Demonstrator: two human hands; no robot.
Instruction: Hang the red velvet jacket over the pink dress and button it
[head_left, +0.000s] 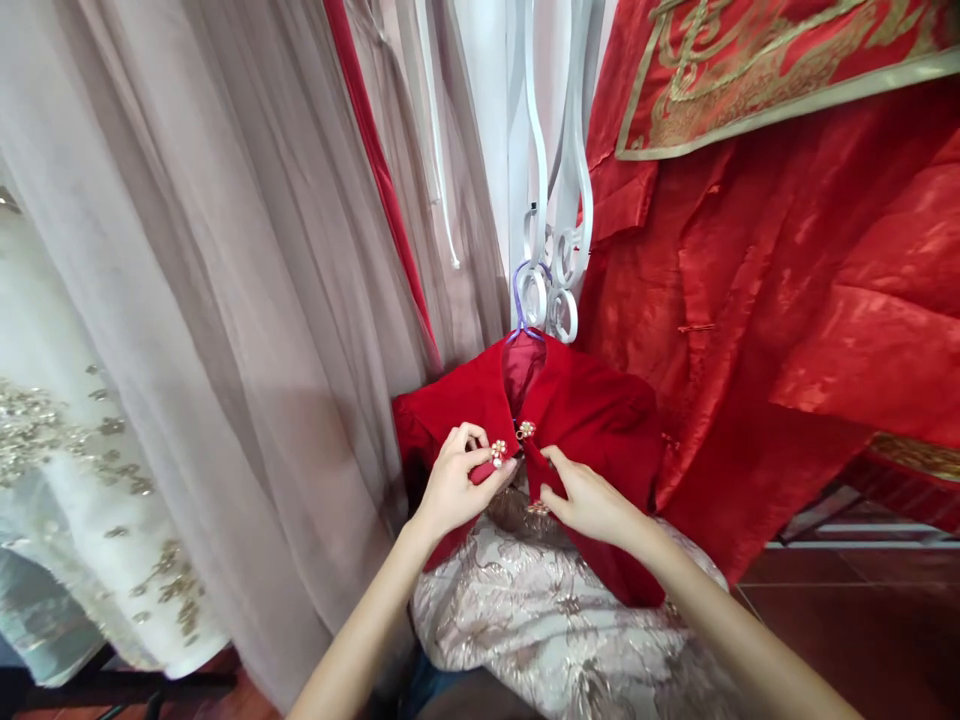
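A red velvet jacket (600,420) hangs on a purple wire hanger (519,290), its front edges apart below the collar. My left hand (457,480) pinches the left front edge beside a flower-shaped jewelled button (499,452). On the right front edge, my right hand (581,490) grips the cloth between thumb and fingers, near a lower jewelled clasp (538,508) that is partly hidden. Between the hands, slightly higher, sits another jewelled clasp (526,430) with a small loop. Under the jacket spreads a pale brocade skirt (540,590) with a metallic floral pattern.
The hanger hooks onto a white scrolled metal stand (564,310). Greyish-pink curtains (285,300) hang at left, in front of a white beaded gown (112,480). Red satin garments (787,280) with gold embroidery fill the right side. Dark red floor tiles (847,630) show at lower right.
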